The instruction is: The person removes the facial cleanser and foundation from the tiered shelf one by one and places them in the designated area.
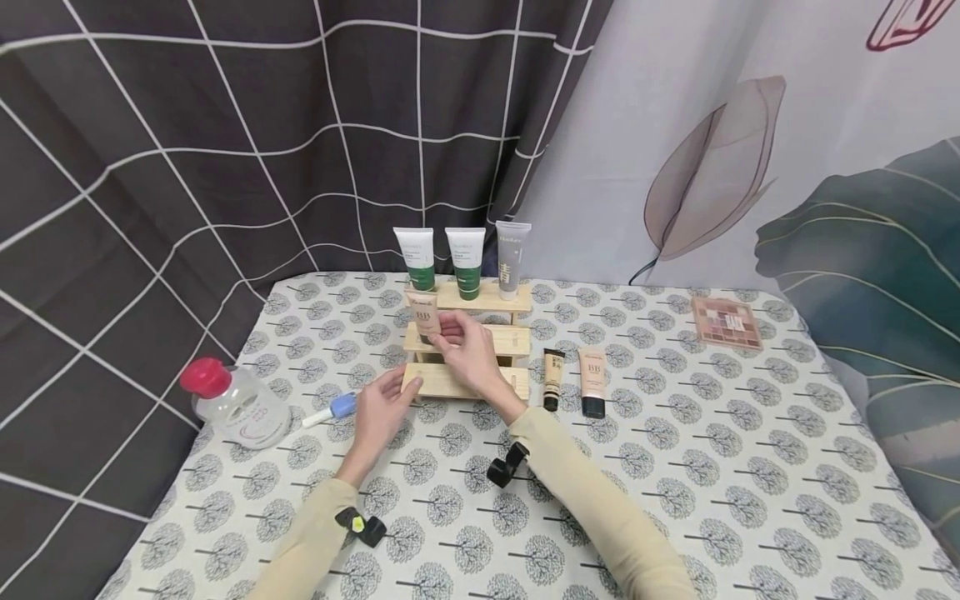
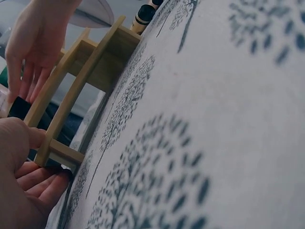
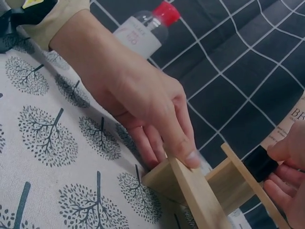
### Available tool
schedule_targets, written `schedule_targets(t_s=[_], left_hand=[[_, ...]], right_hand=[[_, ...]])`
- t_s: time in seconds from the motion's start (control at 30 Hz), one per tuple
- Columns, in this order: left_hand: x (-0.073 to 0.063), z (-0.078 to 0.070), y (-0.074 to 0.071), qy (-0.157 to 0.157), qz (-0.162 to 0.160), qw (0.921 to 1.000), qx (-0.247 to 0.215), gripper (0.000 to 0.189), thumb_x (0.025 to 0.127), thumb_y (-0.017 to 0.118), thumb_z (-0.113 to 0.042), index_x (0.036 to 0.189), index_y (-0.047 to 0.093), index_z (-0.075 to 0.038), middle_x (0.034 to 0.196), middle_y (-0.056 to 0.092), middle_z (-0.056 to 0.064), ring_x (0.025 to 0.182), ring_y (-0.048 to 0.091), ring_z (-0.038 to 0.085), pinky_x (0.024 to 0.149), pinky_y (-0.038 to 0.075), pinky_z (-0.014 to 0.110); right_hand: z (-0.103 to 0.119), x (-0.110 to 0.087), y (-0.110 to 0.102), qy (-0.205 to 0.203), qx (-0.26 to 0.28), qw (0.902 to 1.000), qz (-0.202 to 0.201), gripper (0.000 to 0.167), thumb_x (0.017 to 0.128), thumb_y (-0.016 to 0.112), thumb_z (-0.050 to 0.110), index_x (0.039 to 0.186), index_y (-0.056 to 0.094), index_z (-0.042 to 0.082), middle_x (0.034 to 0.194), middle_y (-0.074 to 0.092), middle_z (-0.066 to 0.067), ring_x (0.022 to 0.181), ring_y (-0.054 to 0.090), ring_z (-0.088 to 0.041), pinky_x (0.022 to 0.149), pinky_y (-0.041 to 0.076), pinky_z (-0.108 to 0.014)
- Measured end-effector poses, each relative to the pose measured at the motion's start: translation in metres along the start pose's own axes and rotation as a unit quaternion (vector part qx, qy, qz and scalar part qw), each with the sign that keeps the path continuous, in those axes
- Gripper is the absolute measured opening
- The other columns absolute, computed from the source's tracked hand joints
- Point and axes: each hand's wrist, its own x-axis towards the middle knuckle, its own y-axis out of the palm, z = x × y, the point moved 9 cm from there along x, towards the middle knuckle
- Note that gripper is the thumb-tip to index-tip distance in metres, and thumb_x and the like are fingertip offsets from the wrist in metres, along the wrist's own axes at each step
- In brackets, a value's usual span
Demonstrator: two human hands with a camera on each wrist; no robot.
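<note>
Right hand [image 1: 467,350] of the person pinches a small beige plastic tube with black cap and "BB" lettering [image 1: 422,310], between thumb and fingers. This tube is upright, cap down, at the left end of the middle step of a pale wooden three-step stand [image 1: 438,381]; whether its cap touches the wood, I cannot tell. Left hand [image 1: 381,408] holds the left end of the lowest step, with the thumb on top. On the highest step stand two white and green tubes [image 1: 467,260] and, to their right, one grey tube [image 1: 511,258]. To the right of the stand, a slim beige tube with black cap [image 1: 552,377] and a wider pinkish beige tube with black cap [image 1: 592,377] lie side by side on the white tree-patterned cloth [image 1: 675,475]. Just beside the left hand lies a blue and white stick [image 1: 342,407], and near it is a clear bottle with red top [image 1: 251,412].
</note>
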Motion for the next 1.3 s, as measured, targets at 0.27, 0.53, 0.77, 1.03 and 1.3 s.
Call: schedule_targets(t_s=[0.27,0.53,0.77,1.03,1.3], left_hand=[[-0.001,0.000,0.000,0.001,-0.001,1.0000,0.003,0.051,0.093,0.074,-0.029,0.134,0.062,-0.002,0.130,0.067,0.023,0.116,0.069,0.035,0.098,0.060,0.036],[-0.001,-0.001,0.000,0.002,-0.002,1.0000,0.002,0.051,0.093,0.075,-0.029,0.133,0.062,-0.002,0.129,0.068,0.023,0.115,0.070,0.035,0.096,0.061,0.035],[-0.001,-0.002,0.000,0.001,-0.003,1.0000,0.007,0.050,0.093,0.074,-0.029,0.133,0.062,-0.001,0.131,0.066,0.023,0.116,0.069,0.035,0.098,0.060,0.037],[-0.002,0.000,0.001,-0.005,0.002,1.0000,0.001,0.051,0.093,0.074,-0.028,0.135,0.061,-0.002,0.132,0.066,0.023,0.118,0.067,0.035,0.100,0.059,0.038],[-0.002,0.000,0.001,0.002,0.001,1.0000,0.001,0.051,0.093,0.074,-0.029,0.135,0.061,-0.002,0.132,0.066,0.023,0.118,0.068,0.035,0.099,0.060,0.037]], right_hand=[[0.002,-0.004,-0.007,-0.020,0.004,0.9997,-0.013,0.028,0.093,0.071,0.006,0.119,0.065,-0.003,0.114,0.072,-0.021,0.104,0.071,-0.031,0.093,0.062,-0.027],[0.005,-0.010,-0.022,-0.024,0.000,0.9993,-0.028,0.030,0.093,0.071,0.008,0.121,0.064,-0.001,0.115,0.071,-0.019,0.105,0.071,-0.031,0.096,0.062,-0.033],[0.004,-0.017,-0.036,-0.032,-0.001,0.9988,-0.038,0.027,0.093,0.071,0.007,0.118,0.065,0.000,0.111,0.072,-0.018,0.102,0.071,-0.030,0.096,0.062,-0.034],[0.003,-0.025,-0.054,-0.023,0.003,0.9987,-0.046,0.028,0.093,0.070,0.005,0.120,0.063,-0.001,0.112,0.071,-0.019,0.102,0.069,-0.031,0.099,0.060,-0.039],[-0.001,-0.035,-0.075,-0.014,0.017,0.9980,-0.059,0.027,0.093,0.067,0.004,0.119,0.063,-0.003,0.111,0.071,-0.021,0.100,0.068,-0.032,0.100,0.059,-0.043]])
